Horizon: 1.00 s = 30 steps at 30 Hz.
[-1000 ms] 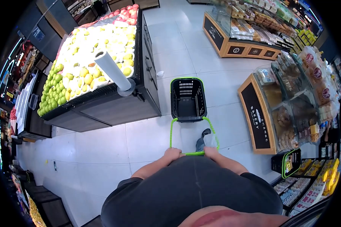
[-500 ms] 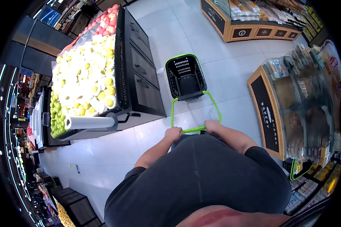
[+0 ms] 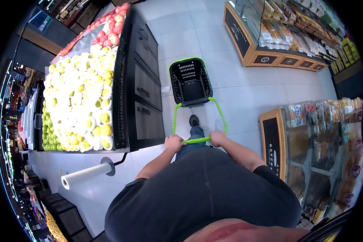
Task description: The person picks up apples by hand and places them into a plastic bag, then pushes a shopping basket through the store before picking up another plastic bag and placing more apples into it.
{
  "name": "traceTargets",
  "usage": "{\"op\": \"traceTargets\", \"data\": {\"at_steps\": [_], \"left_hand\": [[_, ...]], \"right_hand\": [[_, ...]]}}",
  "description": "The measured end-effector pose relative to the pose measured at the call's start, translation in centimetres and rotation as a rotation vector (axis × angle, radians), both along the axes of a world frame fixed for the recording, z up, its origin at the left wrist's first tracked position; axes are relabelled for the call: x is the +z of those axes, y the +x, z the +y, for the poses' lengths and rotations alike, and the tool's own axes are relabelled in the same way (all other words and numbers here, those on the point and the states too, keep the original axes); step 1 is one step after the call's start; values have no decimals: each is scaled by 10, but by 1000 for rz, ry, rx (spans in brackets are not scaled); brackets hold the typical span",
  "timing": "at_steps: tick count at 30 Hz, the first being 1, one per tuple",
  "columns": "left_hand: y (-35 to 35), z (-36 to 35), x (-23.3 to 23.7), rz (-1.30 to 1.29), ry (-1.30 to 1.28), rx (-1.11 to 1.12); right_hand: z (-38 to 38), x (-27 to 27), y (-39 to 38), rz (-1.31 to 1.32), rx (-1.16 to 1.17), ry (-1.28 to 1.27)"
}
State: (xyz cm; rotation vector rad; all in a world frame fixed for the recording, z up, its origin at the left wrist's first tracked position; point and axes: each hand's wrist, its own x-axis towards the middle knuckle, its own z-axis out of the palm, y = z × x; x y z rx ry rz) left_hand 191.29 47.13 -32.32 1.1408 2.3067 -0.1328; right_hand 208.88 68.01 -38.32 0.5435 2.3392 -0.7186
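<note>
Ahead of my body is a black shopping basket with a bright green rim, its inside bare of goods. A long green handle reaches from its near end back toward my waist. My left hand is closed around the left end of the handle's crossbar. On the right end of the same bar, my right hand is wrapped in a grip. Between the handle's two arms, one of my shoes shows on the floor behind the basket.
To the left stands a fruit display of wrapped yellow fruit, red fruit and green fruit. A plastic bag roll sticks out from its near corner. On the right are a bakery shelf and, farther off, a wood-framed bread counter.
I have moved forward with the basket; the fruit display, bag roll and bakery shelf now sit lower in view. My shoe has come into sight. Both hands keep their grip on the handle.
</note>
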Motion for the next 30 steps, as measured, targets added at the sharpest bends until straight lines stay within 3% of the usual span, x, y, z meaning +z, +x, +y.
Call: {"op": "traceTargets", "data": {"at_steps": [5, 7, 10, 13, 18, 22, 30], "left_hand": [[-68, 65, -26, -69, 246, 124], [-101, 98, -17, -77, 262, 111], [-152, 139, -9, -93, 201, -4], [-187, 174, -19, -51, 214, 30], [-230, 223, -39, -149, -71, 119], [-276, 268, -60, -244, -72, 160], [-390, 476, -34, -174, -178, 126]], "right_hand": [[95, 18, -76, 19, 108, 62], [132, 14, -110, -2, 117, 51], [176, 10, -165, -10, 82, -9], [202, 21, -205, -23, 82, 40], [245, -44, -239, 17, 126, 14], [305, -66, -291, -86, 182, -139], [500, -30, -419, -39, 274, -80]]}}
